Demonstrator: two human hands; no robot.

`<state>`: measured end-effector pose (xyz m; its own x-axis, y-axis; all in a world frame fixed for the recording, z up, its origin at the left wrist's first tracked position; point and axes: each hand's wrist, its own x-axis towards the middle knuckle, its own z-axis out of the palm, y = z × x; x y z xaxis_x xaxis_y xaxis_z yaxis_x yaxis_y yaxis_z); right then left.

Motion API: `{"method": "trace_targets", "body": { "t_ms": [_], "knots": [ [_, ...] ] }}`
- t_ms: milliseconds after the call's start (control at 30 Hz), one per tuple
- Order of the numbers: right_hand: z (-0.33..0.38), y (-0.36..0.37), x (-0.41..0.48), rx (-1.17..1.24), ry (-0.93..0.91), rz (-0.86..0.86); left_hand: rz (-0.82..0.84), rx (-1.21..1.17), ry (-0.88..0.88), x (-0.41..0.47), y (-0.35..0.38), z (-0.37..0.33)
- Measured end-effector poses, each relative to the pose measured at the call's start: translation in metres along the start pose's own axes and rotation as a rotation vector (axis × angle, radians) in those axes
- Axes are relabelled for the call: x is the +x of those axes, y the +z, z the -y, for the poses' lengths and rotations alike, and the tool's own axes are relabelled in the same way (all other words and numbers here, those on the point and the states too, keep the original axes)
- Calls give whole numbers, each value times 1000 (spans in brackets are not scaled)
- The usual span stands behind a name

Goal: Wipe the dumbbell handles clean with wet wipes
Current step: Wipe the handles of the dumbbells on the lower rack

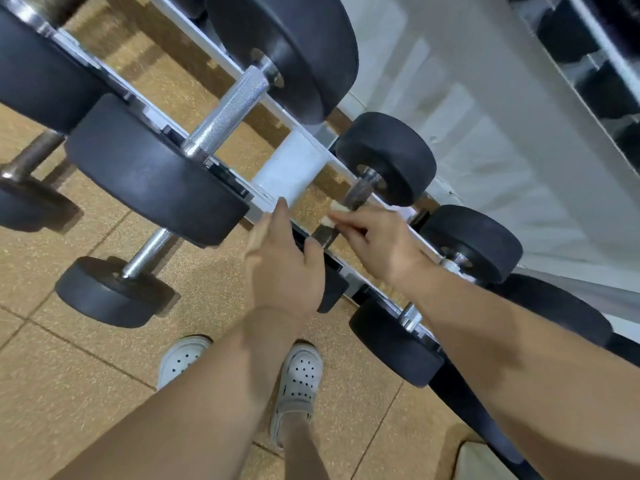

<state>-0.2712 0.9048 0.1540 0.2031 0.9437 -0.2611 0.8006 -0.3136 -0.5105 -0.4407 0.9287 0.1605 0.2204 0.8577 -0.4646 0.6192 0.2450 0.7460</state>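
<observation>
From my feed I am looking down on a rack (289, 168) loaded with black dumbbells. The small dumbbell (389, 157) in the middle of the view lies across the rails, its dark handle (358, 195) running from the far head down toward the two hands.

The right hand (375, 239) has its fingers curled in, pinching a bunched white wipe (332, 214) between fingertips and thumb. The wipe is pressed against the side of that dark handle, about midway along it.

The left hand (284, 271) is spread out flat, fingers straight and pointing up past the front rail, thumb angled away toward the lower end of the handle. It lies over the near head of the same dumbbell and grips nothing that I can see; only a black edge of that head shows beside the wrist.

Just to the left sits a bigger dumbbell with a bright knurled bar (227, 112). Below, on the tan floor (86, 393), I see a pair of grey clogs (299, 379).
</observation>
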Motion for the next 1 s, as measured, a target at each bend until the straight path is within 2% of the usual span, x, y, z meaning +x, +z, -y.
{"method": "trace_targets", "body": {
  "t_ms": [100, 200, 333, 400, 467, 567, 833, 900, 1000],
  "knots": [
    [-6, 7, -23, 73, -40, 113, -101, 117, 22, 5, 11, -7],
    [-10, 8, -12, 210, 65, -58, -93, 269, 19, 13, 18, -8],
    [-9, 6, 13, 625, 366, -330, -71, 381, 49, 16, 15, -9],
    [-3, 9, 13, 713, 436, -354, -82, 375, 7, 20, 13, -10],
    [6, 16, 2, 847, 471, -291, -77, 345, -18, 23, 12, -9],
    [13, 33, -13, 869, 470, -240, -80, 326, -26, 24, 12, -8],
    [4, 31, 18, 912, 467, -564, -96, 324, -23, 26, 11, -6],
    [4, 37, 11, 858, 455, -474, -95, 329, -14, 26, 11, -6],
    [5, 49, -11, 812, 448, -252, -93, 325, 6, 24, 10, -5]
  ]
}}
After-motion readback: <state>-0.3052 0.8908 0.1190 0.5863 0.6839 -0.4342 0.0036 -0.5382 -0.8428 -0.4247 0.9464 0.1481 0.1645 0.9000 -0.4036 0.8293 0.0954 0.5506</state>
